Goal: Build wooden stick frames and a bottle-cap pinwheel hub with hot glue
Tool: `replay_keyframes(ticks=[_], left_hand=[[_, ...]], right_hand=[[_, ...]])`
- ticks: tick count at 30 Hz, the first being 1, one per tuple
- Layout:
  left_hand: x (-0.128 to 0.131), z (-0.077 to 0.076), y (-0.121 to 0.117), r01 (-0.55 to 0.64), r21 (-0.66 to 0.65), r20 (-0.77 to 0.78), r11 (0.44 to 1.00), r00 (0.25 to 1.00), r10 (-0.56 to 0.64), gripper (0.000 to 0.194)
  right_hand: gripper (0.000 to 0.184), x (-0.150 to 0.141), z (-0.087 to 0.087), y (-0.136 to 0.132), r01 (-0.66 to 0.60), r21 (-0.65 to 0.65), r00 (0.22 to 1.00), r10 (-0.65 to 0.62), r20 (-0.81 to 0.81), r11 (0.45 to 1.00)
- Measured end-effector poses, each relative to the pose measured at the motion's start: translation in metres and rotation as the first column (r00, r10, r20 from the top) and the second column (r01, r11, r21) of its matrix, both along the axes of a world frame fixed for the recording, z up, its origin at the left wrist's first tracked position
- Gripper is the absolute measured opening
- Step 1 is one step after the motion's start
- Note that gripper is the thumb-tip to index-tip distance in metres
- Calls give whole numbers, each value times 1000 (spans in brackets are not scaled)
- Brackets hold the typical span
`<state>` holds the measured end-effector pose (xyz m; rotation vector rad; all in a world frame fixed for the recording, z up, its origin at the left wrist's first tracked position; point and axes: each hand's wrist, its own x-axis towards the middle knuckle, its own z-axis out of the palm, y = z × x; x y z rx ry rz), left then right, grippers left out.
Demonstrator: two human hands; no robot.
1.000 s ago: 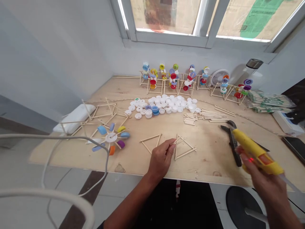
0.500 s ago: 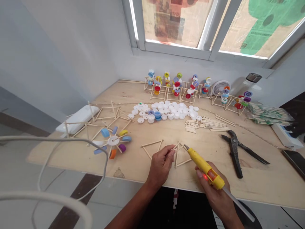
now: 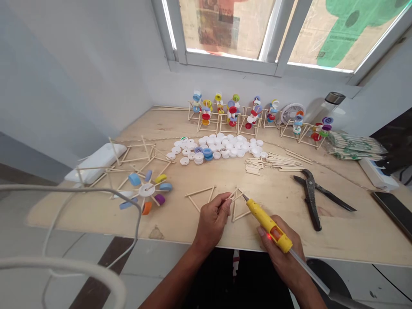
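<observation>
Yellow glue gun [image 3: 262,214] is gripped in the right hand [image 3: 285,246], fingers wrapped round the handle, red light lit on the body. Nozzle is aimed up-left at the ends of thin wooden sticks [image 3: 237,197], which are pinched between thumb and fingers of the left hand [image 3: 210,219]; nozzle contact can't be confirmed at this size. A triangular stick frame [image 3: 234,210] is laid flat on the surface [image 3: 277,193] just right of the left hand; a second stick frame [image 3: 200,191] is laid to its left, partly hidden. Black pliers [image 3: 310,199] are laid open right of the glue gun. Cut sticks [image 3: 285,162] are piled farther back, white bottle caps [image 3: 222,146] spread to their left. Bottle-cap wheel [image 3: 147,190] is placed well left. Cap-wheel models [image 3: 232,110] are lined up near the wall.
</observation>
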<state>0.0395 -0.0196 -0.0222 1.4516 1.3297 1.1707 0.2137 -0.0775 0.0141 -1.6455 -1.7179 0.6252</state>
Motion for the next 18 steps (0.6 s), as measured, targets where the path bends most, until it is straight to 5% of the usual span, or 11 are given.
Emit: replay_keyframes(ticks=[18], left_hand=[[-2,-4,0,-16,8,-59,1000,998,16,30]], right_hand=[[26,-1,-11,4,29,113,993,-41,107,993]])
